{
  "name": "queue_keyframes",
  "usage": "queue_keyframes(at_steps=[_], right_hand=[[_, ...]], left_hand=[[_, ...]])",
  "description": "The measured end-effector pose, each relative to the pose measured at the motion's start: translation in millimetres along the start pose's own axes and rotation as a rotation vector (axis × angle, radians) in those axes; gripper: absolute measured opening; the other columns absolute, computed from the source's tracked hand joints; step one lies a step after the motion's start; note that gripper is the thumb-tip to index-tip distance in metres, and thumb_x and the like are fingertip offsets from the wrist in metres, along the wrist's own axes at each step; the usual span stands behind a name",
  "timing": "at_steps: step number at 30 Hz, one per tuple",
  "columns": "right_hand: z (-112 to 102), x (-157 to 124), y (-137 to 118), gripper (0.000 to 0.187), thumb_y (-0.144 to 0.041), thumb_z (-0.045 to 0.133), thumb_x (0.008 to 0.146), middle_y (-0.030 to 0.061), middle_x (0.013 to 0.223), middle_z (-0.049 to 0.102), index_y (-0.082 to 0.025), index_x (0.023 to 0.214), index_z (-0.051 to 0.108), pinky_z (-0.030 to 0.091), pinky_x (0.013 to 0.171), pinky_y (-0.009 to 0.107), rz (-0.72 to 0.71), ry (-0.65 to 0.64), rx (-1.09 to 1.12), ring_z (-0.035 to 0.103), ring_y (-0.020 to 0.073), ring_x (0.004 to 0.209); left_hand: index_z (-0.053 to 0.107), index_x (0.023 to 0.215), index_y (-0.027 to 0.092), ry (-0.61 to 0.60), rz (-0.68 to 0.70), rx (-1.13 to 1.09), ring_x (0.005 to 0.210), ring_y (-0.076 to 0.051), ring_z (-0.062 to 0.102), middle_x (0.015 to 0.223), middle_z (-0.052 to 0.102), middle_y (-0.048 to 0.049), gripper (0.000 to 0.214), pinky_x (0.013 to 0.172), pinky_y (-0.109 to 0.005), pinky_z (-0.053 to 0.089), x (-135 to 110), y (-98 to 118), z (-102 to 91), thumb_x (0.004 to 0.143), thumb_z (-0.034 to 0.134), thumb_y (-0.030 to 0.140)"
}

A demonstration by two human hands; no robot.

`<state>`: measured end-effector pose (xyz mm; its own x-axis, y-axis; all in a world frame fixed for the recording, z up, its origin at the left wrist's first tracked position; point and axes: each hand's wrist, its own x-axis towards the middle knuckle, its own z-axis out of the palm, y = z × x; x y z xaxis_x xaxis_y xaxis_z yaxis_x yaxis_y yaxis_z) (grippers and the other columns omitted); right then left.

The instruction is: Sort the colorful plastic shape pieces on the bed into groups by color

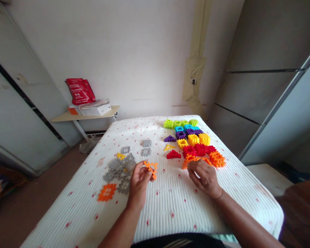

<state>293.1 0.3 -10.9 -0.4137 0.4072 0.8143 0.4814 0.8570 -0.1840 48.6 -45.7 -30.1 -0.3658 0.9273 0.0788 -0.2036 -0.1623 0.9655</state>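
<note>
While the left hand (138, 179) pinches an orange piece (151, 168) between thumb and fingertips, lifted just above the cloth (170, 199) near the table's middle, the right hand (204, 177) rests fingers-down on the near end of the orange stack (196, 159); whether those fingers actually grip a piece cannot be told, since the knuckles hide them. Beyond the right hand, the sorted blocks run away in colour rows: orange cubes (217, 159), red (200, 150), yellow (196, 139), purple (186, 133), blue (184, 128) and green (178, 123), packed touching. Loose triangles, red (173, 155), yellow (168, 147) and purple (169, 139), lie just left of the rows. A grey heap (121, 168) sits beside the left hand, with a flat orange tile (107, 192) nearer the table edge. Risk noted: the held piece is gripped at one corner only, so a twist could drop it into the grey heap; pressure from the right hand could shove the tight rows out of line.
</note>
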Motion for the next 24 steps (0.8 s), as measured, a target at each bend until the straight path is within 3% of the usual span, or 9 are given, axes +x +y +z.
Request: queue_keyframes(at_steps=[3, 7, 12, 24], right_hand=[[6, 0, -6, 0.016, -0.009, 0.051, 0.082, 0.0063, 0.084, 0.065, -0.019, 0.093, 0.058, 0.048, 0.065, 0.029, -0.027, -0.033, 0.034, 0.059, 0.0156, 0.074], [15, 4, -15, 0.013, -0.010, 0.052, 0.083, 0.0061, 0.085, 0.065, -0.019, 0.092, 0.057, 0.049, 0.067, 0.028, -0.035, -0.075, 0.060, 0.060, 0.0151, 0.076], [26, 11, -29, 0.011, -0.021, 0.052, 0.087, 0.0065, 0.087, 0.066, -0.019, 0.096, 0.057, 0.049, 0.068, 0.028, -0.049, -0.127, 0.063, 0.060, 0.0157, 0.079], [32, 4, -32, 0.013, -0.015, 0.047, 0.088, 0.0069, 0.083, 0.066, -0.017, 0.093, 0.058, 0.048, 0.064, 0.028, -0.046, -0.154, -0.070, 0.058, 0.0154, 0.072]], left_hand=[[0.048, 0.119, 0.021, -0.013, -0.016, -0.025, 0.066, -0.009, 0.058, 0.074, 0.061, 0.0024, 0.053, 0.062, -0.021, 0.045, 1, 1, 16.7, 0.069, 0.065, 0.026], [0.055, 0.105, 0.018, 0.000, -0.072, -0.049, 0.066, -0.010, 0.058, 0.070, 0.061, 0.0031, 0.043, 0.065, -0.021, 0.045, -1, 0, 27.4, 0.064, 0.068, 0.022], [0.059, 0.079, 0.014, -0.007, -0.093, -0.042, 0.064, -0.010, 0.058, 0.068, 0.063, 0.0007, 0.024, 0.065, -0.022, 0.045, -2, -8, 28.1, 0.063, 0.071, 0.027], [0.056, 0.075, 0.015, -0.109, -0.100, -0.040, 0.065, -0.011, 0.060, 0.067, 0.063, 0.0013, 0.022, 0.067, -0.022, 0.045, -7, -14, 26.1, 0.066, 0.071, 0.028]])
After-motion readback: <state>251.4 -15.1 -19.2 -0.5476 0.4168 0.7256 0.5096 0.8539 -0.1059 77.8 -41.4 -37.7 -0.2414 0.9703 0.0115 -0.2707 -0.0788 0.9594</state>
